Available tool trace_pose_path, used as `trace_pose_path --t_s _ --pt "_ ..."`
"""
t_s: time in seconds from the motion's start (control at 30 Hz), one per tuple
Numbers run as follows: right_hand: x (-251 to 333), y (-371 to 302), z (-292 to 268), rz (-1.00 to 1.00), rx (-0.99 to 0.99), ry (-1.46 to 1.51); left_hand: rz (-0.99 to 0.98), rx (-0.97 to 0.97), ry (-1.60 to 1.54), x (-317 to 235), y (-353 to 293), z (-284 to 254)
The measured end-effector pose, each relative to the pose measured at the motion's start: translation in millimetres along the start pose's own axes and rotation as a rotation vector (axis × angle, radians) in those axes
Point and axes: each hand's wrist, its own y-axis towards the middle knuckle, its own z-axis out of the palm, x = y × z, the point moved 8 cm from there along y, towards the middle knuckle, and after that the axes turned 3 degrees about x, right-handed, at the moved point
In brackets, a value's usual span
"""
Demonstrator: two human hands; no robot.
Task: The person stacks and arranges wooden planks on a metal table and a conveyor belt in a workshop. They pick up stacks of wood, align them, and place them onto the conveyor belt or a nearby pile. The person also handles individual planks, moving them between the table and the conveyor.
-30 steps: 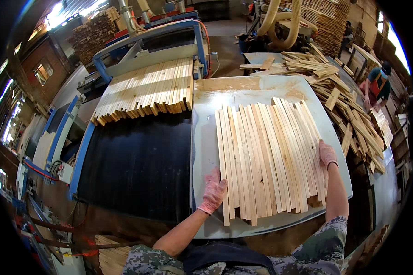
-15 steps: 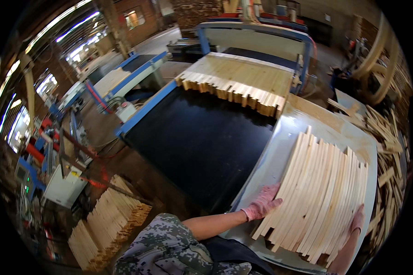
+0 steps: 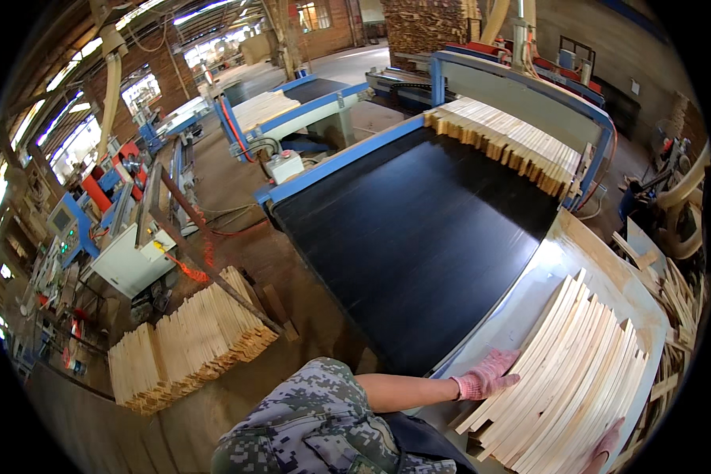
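A row of long pale wooden strips (image 3: 565, 379) lies side by side on a light grey sheet-topped table (image 3: 502, 320) at the lower right. My left hand (image 3: 488, 377), in a pink knitted glove, presses on the row's left side with its fingers against the outer strip. On the far right side, my right hand (image 3: 607, 442), also gloved in pink, bears on the opposite edge, partly cut off by the picture's lower rim. Between them the two hands clasp the row. The strip ends are uneven. Fingers under or behind the wood are hidden.
Left of the table runs a wide black conveyor belt (image 3: 419, 237) with blue side rails. At its far end a batch of wooden strips (image 3: 513, 142) lies under a blue machine frame (image 3: 434, 79). Stacked strips (image 3: 189, 340) stand at lower left; scrap wood (image 3: 679, 300) lies at right.
My view has swung left, shifting everything rightward in the picture. The batch on the belt has gone farther under the blue frame. Both hands stay against the sides of the strip row.
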Motion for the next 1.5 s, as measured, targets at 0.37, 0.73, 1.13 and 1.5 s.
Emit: trace_pose_path --t_s 0.37,0.73,1.13,1.5 --pt "0 -36 20 -0.012 0.019 0.016 0.048 -0.058 -0.276 28 7 16" --pt "15 -120 93 -0.050 0.086 0.016 0.098 0.003 -0.514 74 5 -80" --pt "71 -234 317 -0.164 0.239 -0.135 -0.005 0.085 -0.445 193 -33 -287" --pt "183 -381 598 -0.161 0.321 -0.215 0.010 -0.190 0.639 310 -122 -585"
